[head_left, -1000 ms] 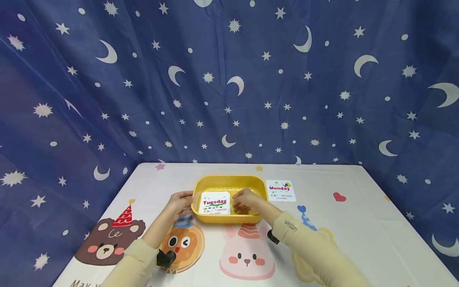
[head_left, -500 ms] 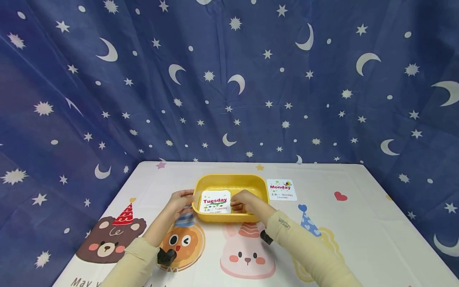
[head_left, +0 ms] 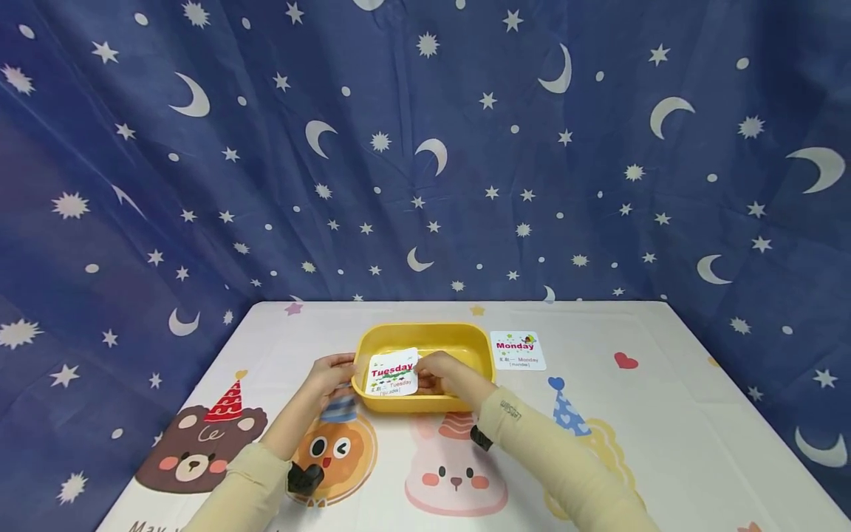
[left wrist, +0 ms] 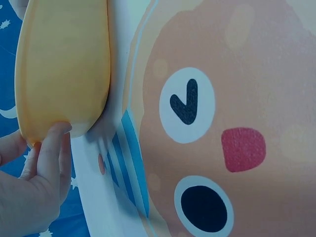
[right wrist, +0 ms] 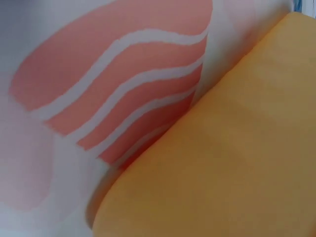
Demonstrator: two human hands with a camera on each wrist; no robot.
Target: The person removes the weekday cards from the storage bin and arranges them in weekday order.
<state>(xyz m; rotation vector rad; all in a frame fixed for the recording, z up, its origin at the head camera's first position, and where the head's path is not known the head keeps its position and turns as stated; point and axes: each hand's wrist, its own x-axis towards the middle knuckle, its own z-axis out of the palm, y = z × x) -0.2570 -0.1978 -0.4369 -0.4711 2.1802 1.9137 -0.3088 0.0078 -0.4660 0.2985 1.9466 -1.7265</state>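
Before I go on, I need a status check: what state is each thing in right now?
Yellow tray: upright on the table, open-topped.
Tuesday card: print up, tilted, in the tray.
Monday card: flat, print up, outside the tray.
Left hand: holding the tray's left end.
Right hand: inside the tray, fingers at the Tuesday card's right edge.

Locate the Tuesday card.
In the head view, the Tuesday card is at the left half of the yellow tray, its right edge at the right hand.
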